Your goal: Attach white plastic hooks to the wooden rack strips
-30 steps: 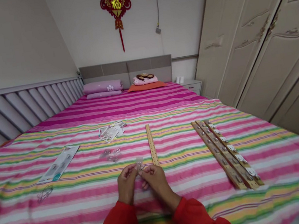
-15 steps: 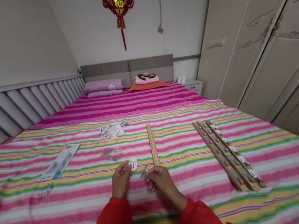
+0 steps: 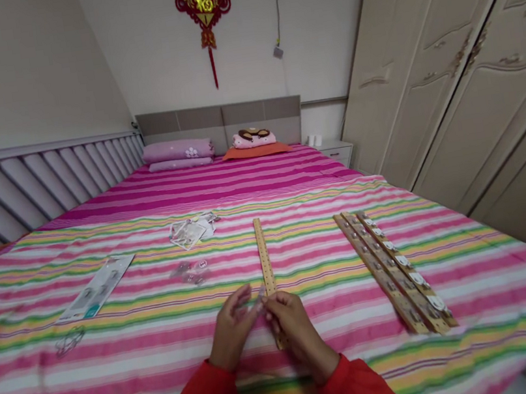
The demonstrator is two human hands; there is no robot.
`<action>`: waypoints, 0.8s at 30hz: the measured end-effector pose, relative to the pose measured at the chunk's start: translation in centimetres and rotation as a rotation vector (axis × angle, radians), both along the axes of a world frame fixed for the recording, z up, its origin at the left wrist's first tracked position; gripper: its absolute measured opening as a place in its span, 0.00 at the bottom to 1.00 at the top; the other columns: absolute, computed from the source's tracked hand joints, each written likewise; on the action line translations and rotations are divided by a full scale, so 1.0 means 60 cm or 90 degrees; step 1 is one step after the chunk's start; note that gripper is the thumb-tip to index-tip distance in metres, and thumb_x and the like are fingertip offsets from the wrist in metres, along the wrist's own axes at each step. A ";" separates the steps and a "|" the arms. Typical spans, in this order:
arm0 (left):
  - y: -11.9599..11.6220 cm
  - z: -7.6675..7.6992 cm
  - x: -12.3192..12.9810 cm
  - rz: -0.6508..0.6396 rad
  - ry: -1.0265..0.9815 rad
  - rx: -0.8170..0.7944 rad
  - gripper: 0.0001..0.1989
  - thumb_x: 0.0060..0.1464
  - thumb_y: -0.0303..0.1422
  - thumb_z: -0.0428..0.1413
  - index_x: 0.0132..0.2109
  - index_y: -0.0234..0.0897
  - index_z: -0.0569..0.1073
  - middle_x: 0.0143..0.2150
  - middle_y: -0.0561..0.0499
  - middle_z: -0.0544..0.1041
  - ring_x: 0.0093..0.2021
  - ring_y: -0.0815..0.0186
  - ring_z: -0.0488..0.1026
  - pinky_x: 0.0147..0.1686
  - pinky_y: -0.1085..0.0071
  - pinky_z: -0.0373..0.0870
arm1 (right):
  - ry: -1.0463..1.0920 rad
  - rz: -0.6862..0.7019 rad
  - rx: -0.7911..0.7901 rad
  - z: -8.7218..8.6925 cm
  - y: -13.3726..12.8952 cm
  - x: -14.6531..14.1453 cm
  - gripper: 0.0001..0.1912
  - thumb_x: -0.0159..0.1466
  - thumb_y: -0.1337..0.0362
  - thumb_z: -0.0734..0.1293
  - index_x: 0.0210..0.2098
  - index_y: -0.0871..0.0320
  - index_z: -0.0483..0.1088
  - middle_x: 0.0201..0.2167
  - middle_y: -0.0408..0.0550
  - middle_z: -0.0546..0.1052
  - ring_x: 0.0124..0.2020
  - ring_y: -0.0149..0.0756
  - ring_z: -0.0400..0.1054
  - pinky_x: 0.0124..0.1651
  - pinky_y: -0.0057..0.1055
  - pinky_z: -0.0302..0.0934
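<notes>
A light wooden strip with a row of holes (image 3: 264, 256) lies lengthwise before me, its near end under my right hand. My right hand (image 3: 293, 325) is closed, pinching a small clear, shiny piece (image 3: 261, 291) over the strip; its exact kind is too small to make out. Right beside it is my left hand (image 3: 233, 326), thumb reaching to the right fingertips and the other fingers apart. Left of the strip lie several clear round pieces (image 3: 192, 271) and a pile of white and clear packaging (image 3: 193, 230).
To the right rest wooden strips fitted with small metal and white hooks (image 3: 392, 270). At left are a flat blister card (image 3: 99, 288) and a loose clear bundle (image 3: 70, 341). Everything lies on a striped bedsheet (image 3: 170, 369). A slatted rail (image 3: 43, 183) borders the left, a wardrobe (image 3: 448, 83) the right.
My left hand has moved right, up to the right hand, and its fingers have spread. The small white piece it held no longer shows. My right hand is now over the strip's near part.
</notes>
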State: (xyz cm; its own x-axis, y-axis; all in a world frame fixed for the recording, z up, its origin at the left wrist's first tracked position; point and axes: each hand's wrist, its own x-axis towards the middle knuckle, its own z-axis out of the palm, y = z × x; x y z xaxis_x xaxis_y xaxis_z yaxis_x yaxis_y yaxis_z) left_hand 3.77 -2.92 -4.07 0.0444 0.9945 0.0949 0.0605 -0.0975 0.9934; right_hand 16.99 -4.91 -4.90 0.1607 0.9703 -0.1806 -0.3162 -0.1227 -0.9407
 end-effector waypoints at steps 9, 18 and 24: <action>-0.007 0.018 0.015 0.004 -0.113 -0.126 0.21 0.33 0.43 0.66 0.36 0.35 0.79 0.33 0.47 0.81 0.32 0.64 0.76 0.34 0.69 0.73 | 0.051 0.088 -0.016 0.000 -0.019 0.025 0.21 0.51 0.49 0.71 0.17 0.58 0.64 0.06 0.35 0.61 0.07 0.21 0.47 0.11 0.22 0.39; 0.019 0.038 0.046 -0.053 -0.050 -0.079 0.20 0.34 0.41 0.66 0.35 0.34 0.79 0.29 0.49 0.80 0.31 0.65 0.74 0.32 0.71 0.70 | 0.070 0.021 0.086 -0.005 -0.008 0.057 0.16 0.44 0.56 0.77 0.25 0.61 0.74 0.13 0.41 0.72 0.14 0.27 0.62 0.19 0.25 0.57; 0.039 0.013 0.063 -0.033 -0.105 -0.143 0.19 0.31 0.41 0.66 0.31 0.32 0.78 0.23 0.51 0.76 0.24 0.71 0.69 0.26 0.74 0.65 | 0.099 -0.022 0.055 -0.014 0.006 0.068 0.13 0.43 0.61 0.77 0.24 0.62 0.74 0.14 0.43 0.74 0.15 0.28 0.65 0.20 0.24 0.59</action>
